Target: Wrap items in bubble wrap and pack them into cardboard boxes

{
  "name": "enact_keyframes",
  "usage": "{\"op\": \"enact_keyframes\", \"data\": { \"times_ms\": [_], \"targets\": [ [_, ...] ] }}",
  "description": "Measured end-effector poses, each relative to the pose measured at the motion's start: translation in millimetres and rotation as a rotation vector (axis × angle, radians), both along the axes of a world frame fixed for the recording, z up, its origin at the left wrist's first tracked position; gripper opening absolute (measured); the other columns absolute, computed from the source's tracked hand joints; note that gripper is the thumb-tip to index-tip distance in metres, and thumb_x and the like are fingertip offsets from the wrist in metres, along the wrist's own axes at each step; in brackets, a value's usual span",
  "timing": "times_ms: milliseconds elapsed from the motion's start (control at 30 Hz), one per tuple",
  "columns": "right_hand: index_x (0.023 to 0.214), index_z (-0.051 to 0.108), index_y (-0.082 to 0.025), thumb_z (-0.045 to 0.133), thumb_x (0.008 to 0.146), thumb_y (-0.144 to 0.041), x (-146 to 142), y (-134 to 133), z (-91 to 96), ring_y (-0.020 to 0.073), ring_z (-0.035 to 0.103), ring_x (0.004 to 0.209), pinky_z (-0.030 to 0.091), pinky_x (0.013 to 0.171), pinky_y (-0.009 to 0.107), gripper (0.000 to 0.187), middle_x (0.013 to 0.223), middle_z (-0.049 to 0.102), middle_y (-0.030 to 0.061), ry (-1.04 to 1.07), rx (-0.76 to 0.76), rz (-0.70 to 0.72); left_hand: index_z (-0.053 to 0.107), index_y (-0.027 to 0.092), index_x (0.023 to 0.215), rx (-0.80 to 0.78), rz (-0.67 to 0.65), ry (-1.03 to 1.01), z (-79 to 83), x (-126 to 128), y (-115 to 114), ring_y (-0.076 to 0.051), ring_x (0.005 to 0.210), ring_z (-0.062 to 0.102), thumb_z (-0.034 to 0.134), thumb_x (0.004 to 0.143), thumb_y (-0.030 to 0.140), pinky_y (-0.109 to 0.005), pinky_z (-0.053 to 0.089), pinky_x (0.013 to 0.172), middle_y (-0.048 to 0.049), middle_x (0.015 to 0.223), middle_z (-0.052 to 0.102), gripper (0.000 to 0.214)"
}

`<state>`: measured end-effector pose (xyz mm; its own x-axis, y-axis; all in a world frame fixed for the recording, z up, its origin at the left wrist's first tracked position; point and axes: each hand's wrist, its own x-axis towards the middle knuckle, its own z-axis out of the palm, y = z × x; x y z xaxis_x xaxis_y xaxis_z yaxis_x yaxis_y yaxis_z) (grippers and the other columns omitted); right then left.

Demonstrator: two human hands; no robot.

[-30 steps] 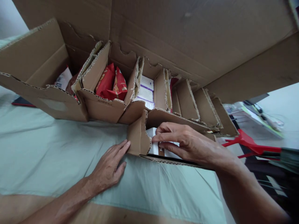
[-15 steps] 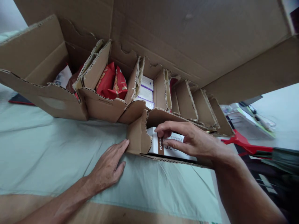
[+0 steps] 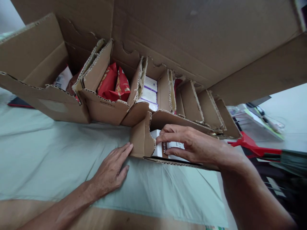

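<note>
My right hand (image 3: pixel 192 145) reaches into a low cardboard compartment (image 3: pixel 141 139) and its fingers and thumb grip a white box with a brown stripe (image 3: pixel 161 148) lying inside. My left hand (image 3: pixel 111 171) lies flat on the pale green sheet (image 3: pixel 59 156), fingers stretched, fingertips touching the compartment's left wall. The compartment belongs to a big cardboard organiser (image 3: pixel 168 38) with several slots.
Other slots hold red packets (image 3: pixel 115 84), white boxes with purple edges (image 3: pixel 150 92) and a dark packet at the left (image 3: pixel 64 81). A red stand (image 3: pixel 251 147) and cluttered items sit off the bed's right edge. A dark flat object (image 3: pixel 18 103) lies at the far left.
My right hand pulled back a little, showing more of the white box, then slid left over it again. My left hand has stayed in place.
</note>
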<state>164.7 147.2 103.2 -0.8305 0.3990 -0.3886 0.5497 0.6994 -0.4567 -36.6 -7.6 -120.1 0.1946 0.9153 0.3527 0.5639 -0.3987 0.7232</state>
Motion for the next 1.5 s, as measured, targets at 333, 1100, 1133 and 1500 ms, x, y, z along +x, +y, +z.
{"op": "enact_keyframes", "data": {
  "times_ms": [333,1100,1133,1500],
  "targets": [
    [0.110,0.074,-0.025,0.064,0.094,-0.021,-5,2,-2.6,0.0194,0.063,0.098,0.045,0.087,0.030,0.019,0.105,0.065,0.0040,-0.049,0.018,0.016,0.009,0.031,0.164,-0.024,-0.035,-0.025,-2.9,-2,0,-0.029,0.140,0.053,0.051,0.093,0.014,-0.052,0.052,0.110,-0.0131,0.156,0.050,0.084],
    [0.097,0.066,-0.023,0.071,0.087,-0.049,19,-14,17.5,0.0220,0.067,0.092,0.055,0.084,0.036,0.028,0.098,0.072,0.0047,0.208,0.113,-0.336,0.008,0.030,0.164,0.002,-0.025,-0.034,-8.8,1,0,-0.031,0.139,0.053,0.049,0.092,0.014,-0.055,0.051,0.110,-0.0149,0.155,0.050,0.084],
    [0.098,0.067,-0.024,0.071,0.087,-0.051,28,-16,19.5,0.0232,0.068,0.093,0.056,0.085,0.037,0.030,0.100,0.073,0.0055,0.221,0.155,-0.377,0.007,0.029,0.164,0.011,-0.024,-0.030,-8.6,1,0,-0.031,0.139,0.054,0.049,0.092,0.013,-0.055,0.051,0.110,-0.0151,0.155,0.051,0.085],
    [0.161,0.033,-0.029,0.073,0.084,-0.039,53,-16,5.1,0.0334,0.045,0.144,0.038,0.117,0.057,0.087,0.160,0.046,0.0114,-0.144,0.236,-0.202,0.007,0.029,0.163,0.025,0.005,0.018,-11.2,0,-1,-0.032,0.139,0.054,0.050,0.095,0.019,-0.052,0.053,0.108,-0.0153,0.156,0.050,0.082]
  ]
}}
